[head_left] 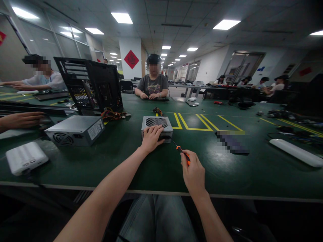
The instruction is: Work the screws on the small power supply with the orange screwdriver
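Observation:
A grey metal computer power supply unit [156, 121] stands on the green table in front of me, its honeycomb grille facing up. My left hand [152, 137] grips its near side, fingers over the top edge and thumb low on the near face. In my right hand [193, 169] is a screwdriver [179, 148] with an orange and black handle, the fingers closed round it. Its thin shaft points up and left to the near right corner of the unit. Whether the tip touches a screw is too small to tell. Bundled cables [158, 111] lie behind the unit.
To the left are a second power supply unit [75, 130], a black computer case [97, 85] and a white power bank [26, 158]. A co-worker's hand [22, 120] reaches in there. A blurred dark flat object [233, 143] and a long white object [295, 152] lie right. Another person [153, 84] sits opposite.

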Motion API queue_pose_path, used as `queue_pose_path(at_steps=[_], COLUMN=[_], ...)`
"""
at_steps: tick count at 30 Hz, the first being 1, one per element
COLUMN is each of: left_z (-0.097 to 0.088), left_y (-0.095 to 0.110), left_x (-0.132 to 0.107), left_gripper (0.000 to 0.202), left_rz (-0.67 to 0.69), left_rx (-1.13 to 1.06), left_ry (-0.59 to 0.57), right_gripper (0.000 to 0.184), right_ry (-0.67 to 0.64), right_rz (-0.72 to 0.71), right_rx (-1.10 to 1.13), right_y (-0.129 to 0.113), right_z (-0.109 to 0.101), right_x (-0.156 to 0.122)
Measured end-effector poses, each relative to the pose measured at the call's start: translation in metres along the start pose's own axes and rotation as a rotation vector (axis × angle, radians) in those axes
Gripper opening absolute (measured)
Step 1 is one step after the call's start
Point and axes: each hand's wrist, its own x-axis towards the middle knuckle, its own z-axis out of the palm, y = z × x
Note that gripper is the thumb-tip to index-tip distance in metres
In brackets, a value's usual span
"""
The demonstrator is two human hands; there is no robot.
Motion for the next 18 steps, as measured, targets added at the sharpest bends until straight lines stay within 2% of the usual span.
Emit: queue_pose_path(at_steps=[3,9,15,18], left_z=[-0.0002,-0.0002,-0.001,-0.0009], left_y=[0.0,0.0008,0.0022,0.0023], left_x=[0.0,-0.0001,0.0001,0.0], left_gripper=[0.048,0.048,0.048,0.047], left_rz=[0.003,0.002,-0.015,-0.015], left_rx=[0.002,0.004,-0.002,-0.004], left_ry=[0.003,0.013,0.008,0.014], right_gripper=[0.022,0.025,0.023,0.022], right_ry=[-0.035,-0.056,0.001,-0.014], right_rz=[-0.018,-0.182,-0.063,-0.07], right_rx=[-0.018,-0.03,-0.048,-0.059], right_y=[-0.0029,-0.0069,-0.0025,-0.0035], right_z=[-0.0008,0.0023,0.0008,0.0007], right_x=[0.0007,-0.0002,-0.0006,-0.0003])
